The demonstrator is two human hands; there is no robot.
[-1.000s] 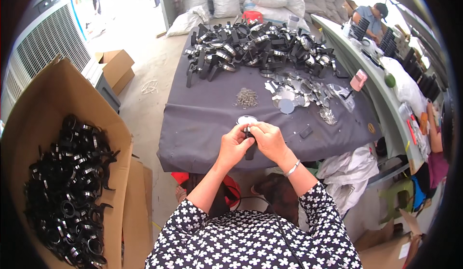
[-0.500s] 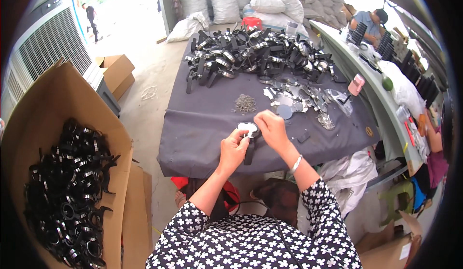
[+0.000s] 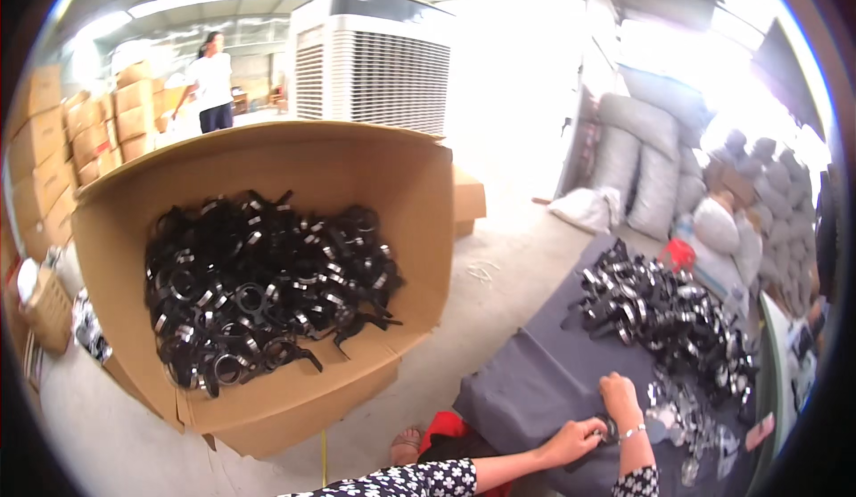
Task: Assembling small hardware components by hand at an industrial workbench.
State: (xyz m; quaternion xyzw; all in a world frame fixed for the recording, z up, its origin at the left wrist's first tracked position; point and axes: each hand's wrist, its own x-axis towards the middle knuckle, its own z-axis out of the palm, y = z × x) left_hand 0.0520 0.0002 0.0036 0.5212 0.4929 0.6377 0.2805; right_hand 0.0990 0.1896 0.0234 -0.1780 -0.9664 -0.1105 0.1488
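Note:
Over the near part of the dark cloth-covered table (image 3: 526, 377), my left hand (image 3: 572, 442) is closed on a small round-headed black piece (image 3: 609, 429), watch-like in shape. Most of that piece is hidden by the fingers. My right hand (image 3: 617, 396) is just beyond it, fingers curled together; whatever they pinch, if anything, cannot be made out. A heap of black pieces with silver rings (image 3: 669, 305) covers the table's far side. Closer to my right hand lie loose silver discs and metal parts (image 3: 682, 412).
A big open cardboard box (image 3: 419, 230) at left holds many black ringed pieces (image 3: 267, 292). Behind it stands an air cooler (image 3: 392, 73). A person (image 3: 212, 82) stands near stacked cartons (image 3: 45, 149). Full sacks (image 3: 642, 167) are piled at the back right. A pink device (image 3: 760, 431) sits at the table's right.
The view has swung left, so the box now fills the middle left and the table sits lower right. My left hand still grips the round-headed piece; my right hand remains curled close by.

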